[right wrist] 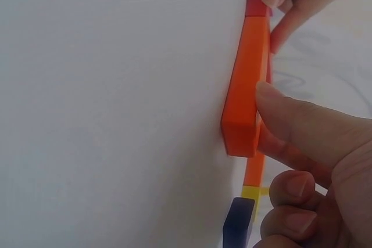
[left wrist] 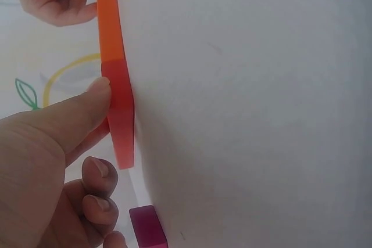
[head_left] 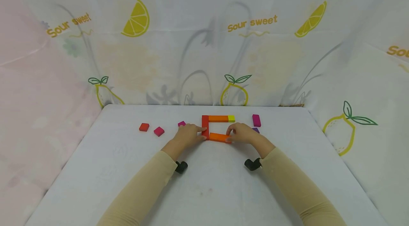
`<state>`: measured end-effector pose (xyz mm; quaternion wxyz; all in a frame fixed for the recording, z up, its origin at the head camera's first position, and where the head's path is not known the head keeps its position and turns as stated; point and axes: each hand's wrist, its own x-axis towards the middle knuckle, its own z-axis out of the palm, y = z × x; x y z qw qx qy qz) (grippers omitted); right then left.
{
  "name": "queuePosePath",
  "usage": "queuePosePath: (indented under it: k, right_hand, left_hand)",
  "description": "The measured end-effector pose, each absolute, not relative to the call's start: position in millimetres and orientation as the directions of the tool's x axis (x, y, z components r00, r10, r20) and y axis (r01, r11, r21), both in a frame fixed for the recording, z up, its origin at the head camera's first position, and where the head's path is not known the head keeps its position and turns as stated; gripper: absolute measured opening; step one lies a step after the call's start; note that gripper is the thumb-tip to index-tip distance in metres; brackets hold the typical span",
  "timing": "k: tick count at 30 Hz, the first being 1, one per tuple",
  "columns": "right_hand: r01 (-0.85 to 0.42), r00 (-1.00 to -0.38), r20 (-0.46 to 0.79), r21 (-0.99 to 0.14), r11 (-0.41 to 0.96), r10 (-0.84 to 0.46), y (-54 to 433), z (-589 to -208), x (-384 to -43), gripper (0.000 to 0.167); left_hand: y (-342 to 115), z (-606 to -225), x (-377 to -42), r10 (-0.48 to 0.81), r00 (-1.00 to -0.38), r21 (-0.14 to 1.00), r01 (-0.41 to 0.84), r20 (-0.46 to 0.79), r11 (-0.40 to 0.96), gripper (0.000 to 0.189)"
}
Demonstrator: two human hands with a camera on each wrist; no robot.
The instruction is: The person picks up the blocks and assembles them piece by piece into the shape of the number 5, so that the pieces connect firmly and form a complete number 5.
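Observation:
A long red block [head_left: 205,126] lies lengthwise away from the person on the white table. My left hand [head_left: 189,135] holds it at the left, thumb at its near end and a finger further along its side. An orange block [head_left: 219,137] runs rightward from the red block's near end, touching it. My right hand [head_left: 241,133] pinches this orange block near its right end between thumb and finger. Another orange block [head_left: 218,119] extends right from the red block's far end, with a small yellow block [head_left: 231,118] against its right end.
Left of the hands lie a red-orange block [head_left: 144,127], a pink block [head_left: 159,131] and another pink block [head_left: 181,123], partly covered by the left hand. A magenta block [head_left: 256,120] and a partly hidden purple block [head_left: 256,130] lie at the right. Patterned cloth [head_left: 191,59] hangs behind the table.

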<state>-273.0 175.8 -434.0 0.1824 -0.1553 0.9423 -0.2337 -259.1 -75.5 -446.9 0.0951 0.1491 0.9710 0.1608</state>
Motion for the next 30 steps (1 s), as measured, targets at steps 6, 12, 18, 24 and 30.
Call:
queuePosePath:
  k: [6,12,18,24,30]
  right_hand:
    - [-0.208,-0.882,-0.277,-0.499,0.841,-0.382,176.7,-432.9,-273.1,0.018]
    - [-0.2,-0.891,-0.261,-0.506,0.839,-0.37,182.6,-427.2,-271.3,0.021]
    - [-0.226,-0.902,-0.196,-0.544,0.808,-0.385,191.9,-416.6,-269.9,0.025]
    - [-0.216,-0.929,-0.137,-0.553,0.805,-0.343,203.7,-413.8,-269.8,0.022]
    - [-0.138,-0.96,-0.132,-0.541,0.83,-0.245,211.1,-419.8,-272.8,0.027]
  left_hand:
    - [-76.9,-445.2,-257.5,0.33,-0.936,0.341,0.272,-0.125,0.9,0.049]
    - [-77.4,-445.9,-257.2,0.342,-0.933,0.332,0.29,-0.11,0.898,0.048]
    - [-77.2,-445.3,-256.4,0.342,-0.933,0.332,0.289,-0.113,0.898,0.049]
    - [-76.7,-444.9,-257.0,0.341,-0.931,0.339,0.282,-0.128,0.897,0.05]
    - [-76.3,-449.0,-259.4,0.338,-0.932,0.333,0.28,-0.13,0.9,0.049]
